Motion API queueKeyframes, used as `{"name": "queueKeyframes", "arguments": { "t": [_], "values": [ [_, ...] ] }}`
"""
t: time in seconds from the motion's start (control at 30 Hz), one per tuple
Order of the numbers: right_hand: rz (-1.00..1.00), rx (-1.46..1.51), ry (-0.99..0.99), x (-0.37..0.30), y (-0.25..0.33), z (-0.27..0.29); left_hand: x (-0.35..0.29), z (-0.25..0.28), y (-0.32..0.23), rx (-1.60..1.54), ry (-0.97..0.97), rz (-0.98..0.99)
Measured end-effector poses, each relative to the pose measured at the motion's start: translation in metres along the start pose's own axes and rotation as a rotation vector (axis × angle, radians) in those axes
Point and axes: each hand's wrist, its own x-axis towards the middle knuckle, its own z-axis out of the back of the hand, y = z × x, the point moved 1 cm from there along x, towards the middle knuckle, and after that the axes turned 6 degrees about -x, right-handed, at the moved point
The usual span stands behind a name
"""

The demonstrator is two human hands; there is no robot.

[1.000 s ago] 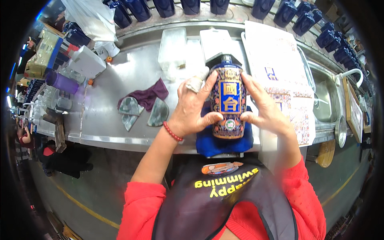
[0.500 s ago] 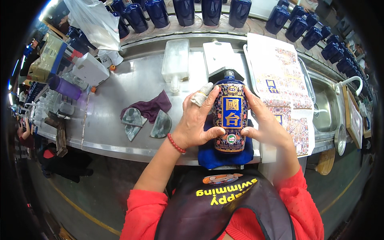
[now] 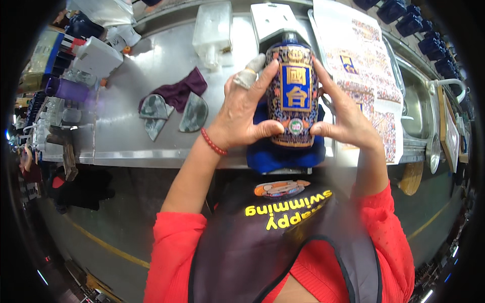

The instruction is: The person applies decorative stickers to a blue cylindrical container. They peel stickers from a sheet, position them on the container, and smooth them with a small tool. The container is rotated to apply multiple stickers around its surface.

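A dark blue bottle (image 3: 295, 113) with an ornate, multicoloured patterned label lies before me, its capless-looking neck pointing away. My left hand (image 3: 240, 113) holds its left side, thumb near the base and fingers toward the shoulder. A whitish covering wraps one or more of those fingertips. My right hand (image 3: 351, 113) grips the right side the same way, thumb on the lower edge of the label. Under the bottle is a blue cloth (image 3: 260, 155). To the right lies a large sheet of printed decals (image 3: 361, 83) in the same pattern.
On the metal worktop (image 3: 126, 134) lie a purple cloth (image 3: 174, 96) and grey-green scraper-like pieces (image 3: 193, 112). A clear rectangular bottle (image 3: 212, 33) and a white block (image 3: 275, 17) stand behind. A sink (image 3: 417, 111) is right; blue bottles (image 3: 391, 10) line the far right.
The view has tilted downward, so the worktop sits higher in the picture and most of the back row of bottles has left it. Both hands keep their hold on the bottle.
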Motion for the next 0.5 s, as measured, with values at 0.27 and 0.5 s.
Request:
{"name": "queueKeyframes", "arguments": {
  "t": [0.27,0.5],
  "values": [
    [0.027,-0.052,0.019,0.0001,-0.0058,-0.0017,0.0027,0.0018,0.0012,0.011,0.031,-0.027],
    [0.136,-0.161,0.008,0.0019,-0.0098,0.0000,0.0035,0.0047,0.0004,0.051,0.059,-0.048]
  ]
}}
